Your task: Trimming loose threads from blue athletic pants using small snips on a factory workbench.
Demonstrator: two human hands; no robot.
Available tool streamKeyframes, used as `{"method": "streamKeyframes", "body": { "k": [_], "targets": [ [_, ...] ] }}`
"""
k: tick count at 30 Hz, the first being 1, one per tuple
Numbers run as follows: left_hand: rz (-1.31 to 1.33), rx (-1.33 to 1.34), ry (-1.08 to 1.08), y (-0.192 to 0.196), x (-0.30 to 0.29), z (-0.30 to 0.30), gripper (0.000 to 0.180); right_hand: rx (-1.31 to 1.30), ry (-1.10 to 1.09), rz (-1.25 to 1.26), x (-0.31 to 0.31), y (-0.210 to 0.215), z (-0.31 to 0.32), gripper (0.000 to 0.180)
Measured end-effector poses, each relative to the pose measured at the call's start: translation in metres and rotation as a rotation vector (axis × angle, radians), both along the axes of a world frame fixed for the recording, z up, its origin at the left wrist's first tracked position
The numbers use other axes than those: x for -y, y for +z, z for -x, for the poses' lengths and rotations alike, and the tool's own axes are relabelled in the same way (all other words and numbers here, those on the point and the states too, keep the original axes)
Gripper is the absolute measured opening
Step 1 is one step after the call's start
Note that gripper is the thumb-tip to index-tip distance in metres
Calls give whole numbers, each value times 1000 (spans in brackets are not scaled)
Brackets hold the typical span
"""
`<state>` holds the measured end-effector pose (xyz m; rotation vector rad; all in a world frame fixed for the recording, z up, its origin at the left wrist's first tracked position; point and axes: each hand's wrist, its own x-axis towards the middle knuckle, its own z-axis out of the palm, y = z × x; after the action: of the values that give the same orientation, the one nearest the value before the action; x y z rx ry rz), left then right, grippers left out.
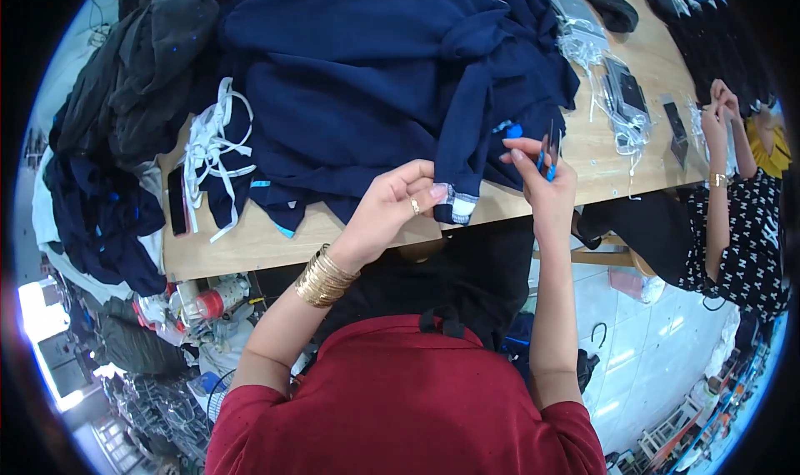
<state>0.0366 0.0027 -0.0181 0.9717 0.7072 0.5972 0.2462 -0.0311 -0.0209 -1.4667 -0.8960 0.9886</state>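
My left hand [398,202], with a ring and several gold bangles at the wrist, pinches the striped cuff of a navy blue garment sleeve [461,142]. The sleeve hangs from a big pile of navy garments [375,67] on the wooden table [250,246]. My right hand [542,179] is just right of the cuff, closed on small blue-handled thread snips [547,160] with the blades pointing up. The two hands are about a hand's width apart.
White drawstrings [212,154] and a dark phone [177,200] lie at the left of the table. Clear plastic bags [612,92] lie to the right. A co-worker in a black patterned top [737,225] sits at the right, hands raised. Dark clothes are heaped at the far left.
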Motion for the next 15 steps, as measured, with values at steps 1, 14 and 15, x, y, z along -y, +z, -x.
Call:
{"method": "streamKeyframes", "body": {
  "k": [1, 14, 15],
  "targets": [
    [38, 35, 11, 5, 3, 2, 20, 29, 16, -14, 2, 4, 4, 13],
    [103, 68, 120, 24, 13, 0, 20, 247, 74, -178, 34, 38, 35, 8],
    [102, 63, 112, 25, 12, -1, 20, 233, 61, -163, 34, 40, 35, 8]
  ]
}}
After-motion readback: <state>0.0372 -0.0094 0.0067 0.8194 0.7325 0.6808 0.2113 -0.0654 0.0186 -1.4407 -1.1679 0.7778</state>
